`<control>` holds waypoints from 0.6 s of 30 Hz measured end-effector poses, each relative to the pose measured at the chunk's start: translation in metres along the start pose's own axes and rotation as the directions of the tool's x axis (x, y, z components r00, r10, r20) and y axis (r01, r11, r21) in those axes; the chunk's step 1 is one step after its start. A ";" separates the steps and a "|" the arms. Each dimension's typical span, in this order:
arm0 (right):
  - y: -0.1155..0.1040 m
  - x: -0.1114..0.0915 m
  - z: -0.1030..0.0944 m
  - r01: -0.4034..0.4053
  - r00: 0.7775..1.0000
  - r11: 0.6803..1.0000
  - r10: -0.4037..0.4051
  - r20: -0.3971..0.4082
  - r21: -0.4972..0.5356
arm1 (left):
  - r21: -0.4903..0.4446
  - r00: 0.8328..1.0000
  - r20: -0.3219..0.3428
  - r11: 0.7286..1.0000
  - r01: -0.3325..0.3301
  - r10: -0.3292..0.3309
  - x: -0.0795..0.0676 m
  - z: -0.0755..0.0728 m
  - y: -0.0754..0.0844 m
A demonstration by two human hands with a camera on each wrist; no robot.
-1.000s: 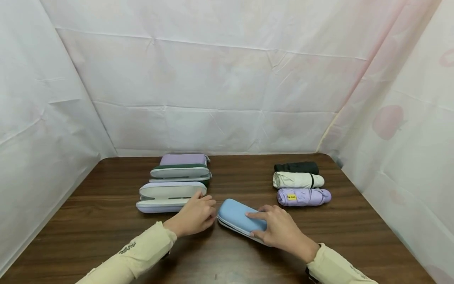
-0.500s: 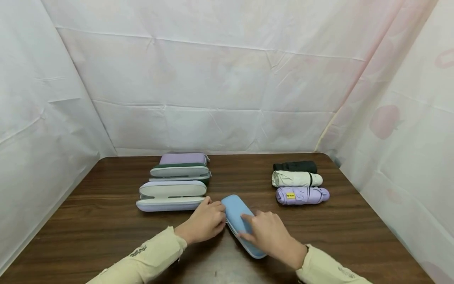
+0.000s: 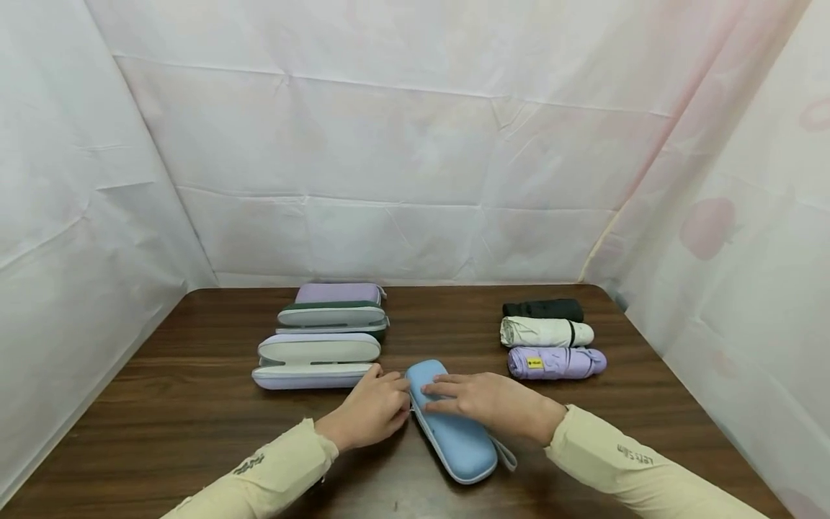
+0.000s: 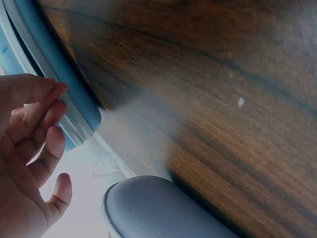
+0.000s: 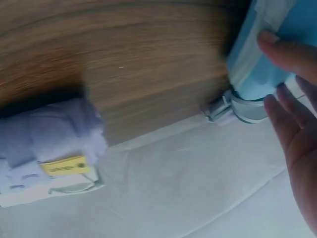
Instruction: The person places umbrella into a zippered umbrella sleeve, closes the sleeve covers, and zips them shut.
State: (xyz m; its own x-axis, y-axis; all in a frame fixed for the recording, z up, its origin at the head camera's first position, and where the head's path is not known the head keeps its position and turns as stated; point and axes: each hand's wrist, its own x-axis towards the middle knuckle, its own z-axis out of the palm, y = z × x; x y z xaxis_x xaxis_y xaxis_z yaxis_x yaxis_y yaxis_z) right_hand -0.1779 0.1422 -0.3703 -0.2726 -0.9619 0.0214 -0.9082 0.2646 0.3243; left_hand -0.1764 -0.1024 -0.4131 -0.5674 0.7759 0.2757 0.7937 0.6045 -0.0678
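Note:
A blue zip case (image 3: 457, 443) lies slanted on the table in the head view, a grey wrist strap (image 3: 506, 455) at its near end. My left hand (image 3: 372, 409) is at its far left edge. In the left wrist view the thumb and forefinger pinch at the case's zipper (image 4: 74, 121), the other fingers loosely bent; the zipper pull is hidden between the fingertips. A dark gap shows along part of the seam. My right hand (image 3: 489, 404) rests across the top of the case, fingers stretched out. Just left of my left hand sits an unzipped pale lavender case (image 3: 311, 382).
Behind the pale lavender case stand an unzipped dark green case (image 3: 333, 317) and a closed purple case (image 3: 337, 293). At the right lie three folded umbrellas: black (image 3: 543, 310), white (image 3: 547, 332) and lavender (image 3: 560, 362). White cloth (image 3: 402, 144) hangs behind the wooden table (image 3: 162, 432).
The blue case has swung round, its near end now closer to the person. My right hand has shifted from gripping its near part to lying over its top. The left hand moved slightly right.

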 end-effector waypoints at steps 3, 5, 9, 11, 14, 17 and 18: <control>-0.001 0.004 -0.004 -0.018 1.000 1.000 0.018 0.005 0.017 | 0.020 1.000 0.003 1.000 0.000 0.000 0.001 0.001 0.001; -0.002 0.006 -0.008 -0.026 1.000 1.000 0.026 0.010 -0.002 | 0.027 1.000 0.003 1.000 -0.005 0.005 0.001 0.001 0.002; -0.003 0.013 -0.012 -0.016 1.000 0.997 0.017 0.011 -0.079 | 0.026 1.000 0.003 0.999 -0.019 0.018 0.002 0.000 0.004; -0.003 0.016 -0.013 0.004 1.000 0.993 -0.003 0.007 -0.117 | 0.032 1.000 0.005 0.999 -0.020 0.020 0.001 0.000 0.004; -0.003 0.020 -0.014 0.031 0.999 0.991 -0.029 0.017 -0.131 | 0.039 1.000 0.011 0.999 -0.015 0.015 0.000 0.000 0.004; -0.002 0.022 -0.015 0.041 0.999 0.994 -0.038 0.039 -0.101 | 0.047 1.000 0.014 0.999 -0.015 0.014 -0.001 0.001 0.004; -0.002 0.023 -0.015 0.042 0.999 0.995 -0.038 0.039 -0.093 | 0.048 1.000 0.014 0.999 -0.014 0.014 -0.001 0.001 0.005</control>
State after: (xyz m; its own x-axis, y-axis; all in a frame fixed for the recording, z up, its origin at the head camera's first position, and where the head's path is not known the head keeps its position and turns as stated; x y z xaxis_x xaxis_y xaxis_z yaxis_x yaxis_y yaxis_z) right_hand -0.1772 0.1182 -0.3561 -0.2500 -0.9678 -0.0280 -0.8853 0.2168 0.4114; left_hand -0.1722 -0.1004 -0.4150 -0.5594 0.7866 0.2616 0.7903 0.6013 -0.1181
